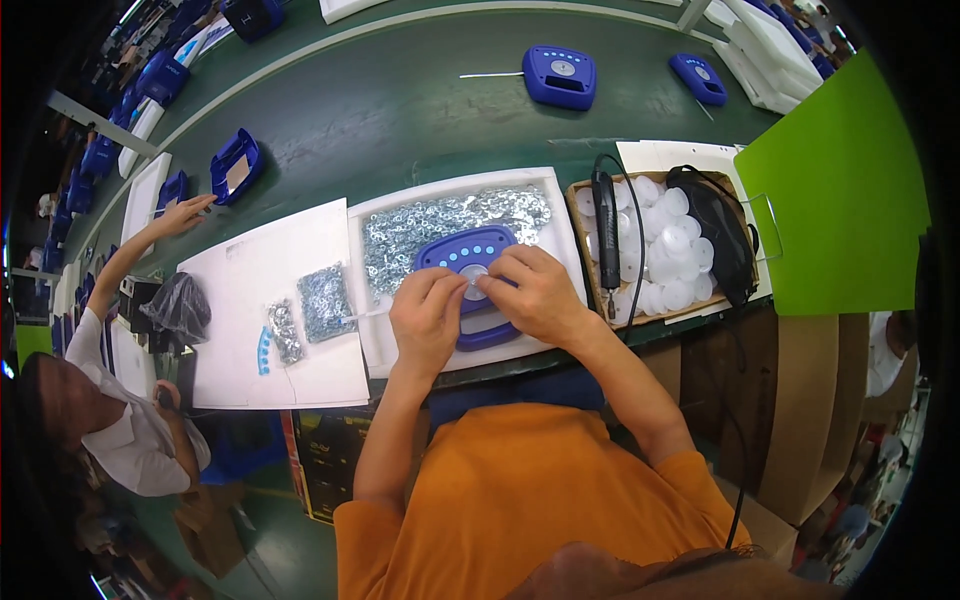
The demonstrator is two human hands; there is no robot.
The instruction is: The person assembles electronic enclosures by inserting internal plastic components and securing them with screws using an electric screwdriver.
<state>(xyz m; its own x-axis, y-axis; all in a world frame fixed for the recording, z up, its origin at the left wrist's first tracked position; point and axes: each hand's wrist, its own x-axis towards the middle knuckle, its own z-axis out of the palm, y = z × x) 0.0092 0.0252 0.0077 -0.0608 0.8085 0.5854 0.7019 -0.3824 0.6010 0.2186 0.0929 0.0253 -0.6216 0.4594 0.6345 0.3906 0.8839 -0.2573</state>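
From the head view I see both hands meeting over a blue plastic housing (470,262) that lies in a white foam tray (565,240) at the near edge of the green table (400,110). Left hand (428,318) has thumb and forefinger pinched together on a small round silvery disc (472,276) at the housing's centre; right hand (535,292) comes in from the other side, its fingers (492,283) closed down on the same disc. Both hands touch at the fingertips. I can't tell whether the disc is already seated or only held against the housing. The far half of the tray is filled with a heap of small metal washers (440,222), touching the housing's top edge. Left of the tray is a white foam sheet (250,300) with two clear bags of small metal parts (322,300) and a few blue bits (264,352). Right of the tray sits a cardboard box of white round caps (665,255), with a black electric screwdriver (606,228) lying across its left edge and a black bag (722,235) on its right. Behind that, a bright green board (835,190). Two more blue housings (560,75) lie farther back on the table. A co-worker's hand (185,212) reaches onto the table at far left, well apart from mine.
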